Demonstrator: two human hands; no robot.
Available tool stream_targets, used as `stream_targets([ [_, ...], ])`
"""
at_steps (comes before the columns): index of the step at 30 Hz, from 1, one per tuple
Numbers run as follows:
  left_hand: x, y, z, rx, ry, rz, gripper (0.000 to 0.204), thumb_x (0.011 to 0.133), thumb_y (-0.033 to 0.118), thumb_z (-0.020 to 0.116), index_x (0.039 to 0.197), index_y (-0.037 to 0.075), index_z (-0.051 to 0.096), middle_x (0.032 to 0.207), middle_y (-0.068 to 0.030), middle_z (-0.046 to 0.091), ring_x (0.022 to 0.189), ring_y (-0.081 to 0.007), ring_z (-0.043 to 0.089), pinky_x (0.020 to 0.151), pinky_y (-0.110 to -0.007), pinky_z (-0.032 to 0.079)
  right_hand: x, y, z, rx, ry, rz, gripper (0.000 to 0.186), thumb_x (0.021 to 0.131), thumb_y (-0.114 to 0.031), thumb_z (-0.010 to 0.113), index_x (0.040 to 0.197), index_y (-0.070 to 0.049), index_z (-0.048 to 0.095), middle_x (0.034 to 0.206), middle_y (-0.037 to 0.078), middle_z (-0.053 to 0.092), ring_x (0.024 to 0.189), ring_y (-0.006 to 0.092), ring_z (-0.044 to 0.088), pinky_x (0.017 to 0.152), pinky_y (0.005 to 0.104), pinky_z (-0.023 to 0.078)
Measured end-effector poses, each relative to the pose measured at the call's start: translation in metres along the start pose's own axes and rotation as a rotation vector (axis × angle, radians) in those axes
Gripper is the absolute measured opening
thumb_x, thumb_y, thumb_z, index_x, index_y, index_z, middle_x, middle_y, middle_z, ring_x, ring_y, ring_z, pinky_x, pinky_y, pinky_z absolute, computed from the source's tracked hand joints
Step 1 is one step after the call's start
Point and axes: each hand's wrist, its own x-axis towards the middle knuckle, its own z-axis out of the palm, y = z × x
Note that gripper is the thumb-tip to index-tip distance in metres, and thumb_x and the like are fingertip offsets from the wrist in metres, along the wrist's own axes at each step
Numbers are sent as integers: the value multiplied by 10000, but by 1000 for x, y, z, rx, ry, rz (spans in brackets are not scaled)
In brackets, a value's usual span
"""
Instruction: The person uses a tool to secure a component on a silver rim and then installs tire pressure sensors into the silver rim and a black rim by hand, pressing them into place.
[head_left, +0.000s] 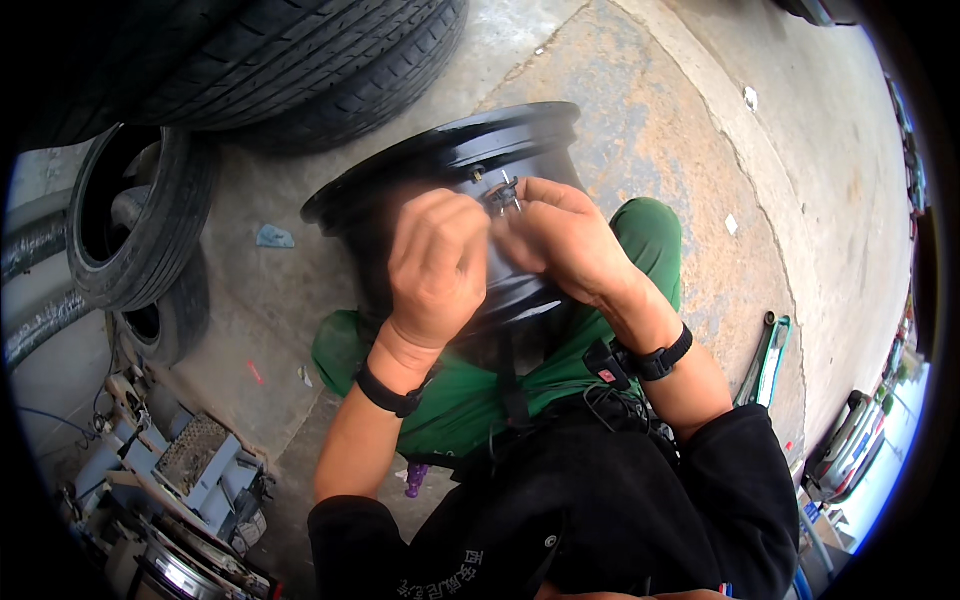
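A black wheel rim [530,150] without a tire rests on the floor between my green-trousered knees. My right hand [578,238] is closed, pinching a small dark part with thin metal prongs [506,195] between thumb and fingers. That part is held over the barrel of the rim, beside a small brass-coloured fitting [478,174]. Close by on the left, my left hand [436,262] is curled, its fingertips turned toward the rim. What it holds, if anything, is hidden behind the fingers. Some of the fingers are smeared by motion.
Big tires [330,80] stand at the far left, with a smaller tire [140,220] below them. Machinery with a grey pedal [195,455] is at the lower left. A blue scrap [274,237] lies on the concrete floor. A green-handled tool [772,360] lies at the right.
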Motion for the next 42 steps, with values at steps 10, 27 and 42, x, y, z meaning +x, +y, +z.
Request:
stream_targets([
  [10, 0, 0, -1, -55, 27, -71, 349, 754, -130, 751, 1030, 24, 603, 1001, -121, 667, 936, -293, 658, 837, -377, 543, 0, 5, -7, -31, -63, -64, 140, 1037, -111, 582, 1042, 15, 643, 850, 50, 674, 694, 84, 613, 628, 212, 495],
  [27, -6, -1, -3, -84, 54, -199, 305, 819, -86, 733, 1080, -1, 599, 1098, -132, 661, 916, -220, 658, 806, -319, 567, -4, 5, -11, 10, -81, -48, 241, 1058, -49, 511, 1247, 89, 571, 1098, 142, 693, 917, 174, 715, 789, 281, 613],
  [42, -7, 0, -1, -147, 62, -280, 311, 791, -70, 718, 1078, -4, 616, 1055, -142, 663, 866, -280, 673, 759, -340, 565, -12, 8, -7, -178, -1, -141, 242, 1069, -109, 551, 1221, 72, 602, 1018, 104, 711, 833, 131, 703, 718, 254, 591],
])
